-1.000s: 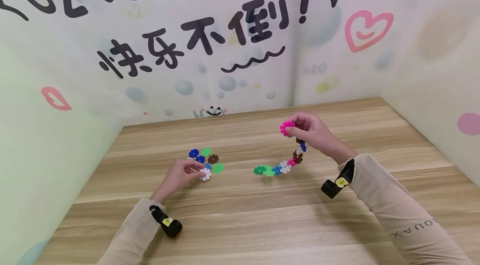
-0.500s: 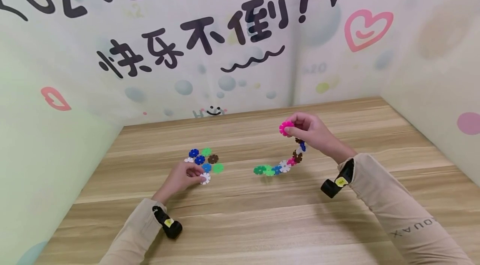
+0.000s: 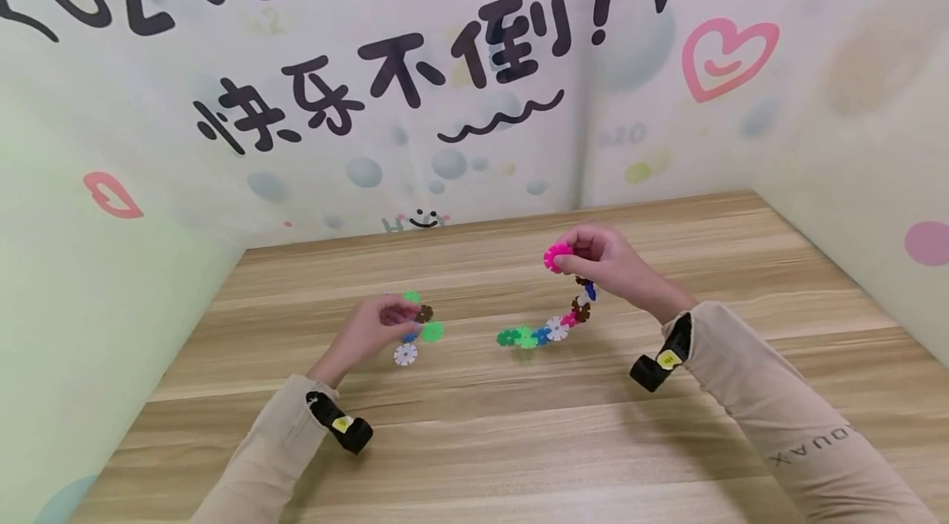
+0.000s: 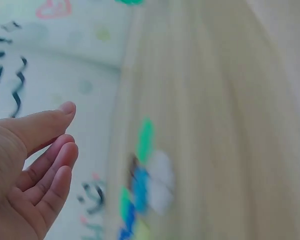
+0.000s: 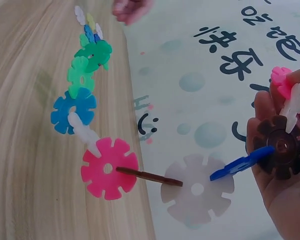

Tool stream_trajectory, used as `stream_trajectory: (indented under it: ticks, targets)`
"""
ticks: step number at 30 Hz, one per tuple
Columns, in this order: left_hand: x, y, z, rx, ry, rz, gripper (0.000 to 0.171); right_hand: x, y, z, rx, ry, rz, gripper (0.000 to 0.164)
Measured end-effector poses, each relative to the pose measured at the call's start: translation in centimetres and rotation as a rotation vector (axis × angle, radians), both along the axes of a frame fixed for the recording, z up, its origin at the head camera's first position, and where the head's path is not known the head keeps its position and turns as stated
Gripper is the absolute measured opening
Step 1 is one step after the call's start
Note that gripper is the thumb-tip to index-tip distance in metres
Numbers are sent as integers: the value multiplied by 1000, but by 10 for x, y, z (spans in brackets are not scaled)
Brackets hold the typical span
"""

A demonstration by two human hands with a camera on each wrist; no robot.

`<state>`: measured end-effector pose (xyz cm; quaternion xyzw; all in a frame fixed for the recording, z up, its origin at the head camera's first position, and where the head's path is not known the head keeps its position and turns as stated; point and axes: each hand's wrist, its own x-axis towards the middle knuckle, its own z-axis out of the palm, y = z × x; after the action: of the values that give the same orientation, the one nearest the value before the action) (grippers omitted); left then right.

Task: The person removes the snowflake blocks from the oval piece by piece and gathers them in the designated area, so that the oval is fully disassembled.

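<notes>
My right hand (image 3: 615, 264) pinches a bright pink snowflake disc (image 3: 556, 258) between thumb and fingers. From it hangs a curved chain of interlocked notched discs, among them a brown disc (image 5: 281, 147), a translucent white disc (image 5: 197, 188), a pink disc (image 5: 110, 169) and a blue disc (image 5: 73, 111). The chain's dark green end (image 3: 508, 338) hangs low to the left. My left hand (image 3: 366, 334) hovers over loose discs, its fingers loosely bent with nothing between them; some discs are hidden beneath it. A white disc (image 3: 405, 354) lies just in front.
Loose light green (image 3: 432, 332) and brown (image 3: 424, 313) discs lie by the left hand on the wooden table (image 3: 474, 442). Printed white wall sheets (image 3: 474, 170) enclose the table at the back and both sides. Each wrist carries a black camera.
My left hand has let go of the white disc, which stays on the table, and moved up and right over the other loose discs. My right hand has shifted slightly left with the chain.
</notes>
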<state>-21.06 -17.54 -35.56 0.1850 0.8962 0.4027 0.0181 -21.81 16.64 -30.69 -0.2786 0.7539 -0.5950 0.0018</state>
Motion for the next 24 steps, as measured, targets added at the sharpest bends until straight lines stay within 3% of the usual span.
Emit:
stream_trajectory:
  ticks: [8, 12, 18, 24]
  targets:
    - [0, 52, 32, 226, 60, -101, 26, -1, -13, -2, 20, 9, 53, 9]
    - [4, 76, 42, 280, 89, -127, 25, -2, -21, -3, 25, 17, 72, 9]
    - [7, 101, 49, 354, 114, -175, 25, -3, -29, -5, 3, 13, 108, 8]
    - [7, 113, 52, 376, 169, -197, 21, -3, -34, -5, -23, 12, 150, 5]
